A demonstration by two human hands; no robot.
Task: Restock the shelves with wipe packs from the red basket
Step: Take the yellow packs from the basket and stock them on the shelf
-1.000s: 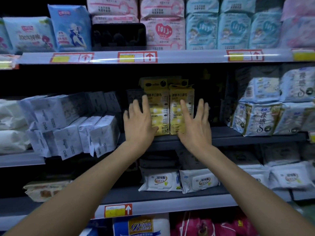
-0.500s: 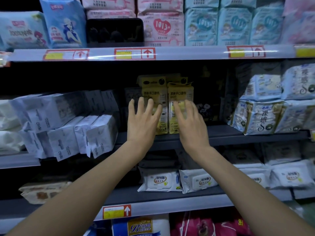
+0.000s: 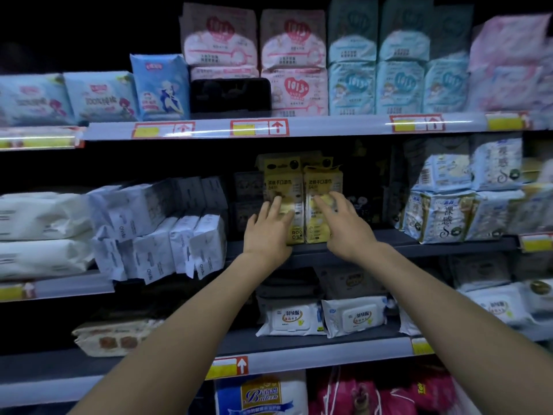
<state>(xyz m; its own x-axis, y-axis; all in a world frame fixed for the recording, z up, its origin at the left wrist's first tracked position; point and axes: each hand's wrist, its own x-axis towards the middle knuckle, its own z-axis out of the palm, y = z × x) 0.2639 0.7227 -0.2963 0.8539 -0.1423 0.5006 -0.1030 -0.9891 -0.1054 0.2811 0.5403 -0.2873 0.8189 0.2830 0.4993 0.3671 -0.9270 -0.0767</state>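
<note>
Two yellow wipe packs stand upright side by side on the middle shelf (image 3: 389, 239): the left yellow pack (image 3: 282, 182) and the right yellow pack (image 3: 323, 182). My left hand (image 3: 267, 229) lies flat against the front of the left pack, fingers straight. My right hand (image 3: 344, 224) touches the front of the right pack, fingers slightly bent. More yellow packs stand behind them in the dark. The red basket is out of sight.
White wipe packs (image 3: 167, 235) lean in rows left of the yellow ones. Blue and gold packs (image 3: 440, 214) are stacked to the right. Pink and blue packs fill the top shelf (image 3: 329, 127). Lidded white wipe packs (image 3: 293, 317) lie on the shelf below.
Both hands slid from the outer sides of the yellow packs onto their fronts and drew closer together. The camera view shifted downward a little.
</note>
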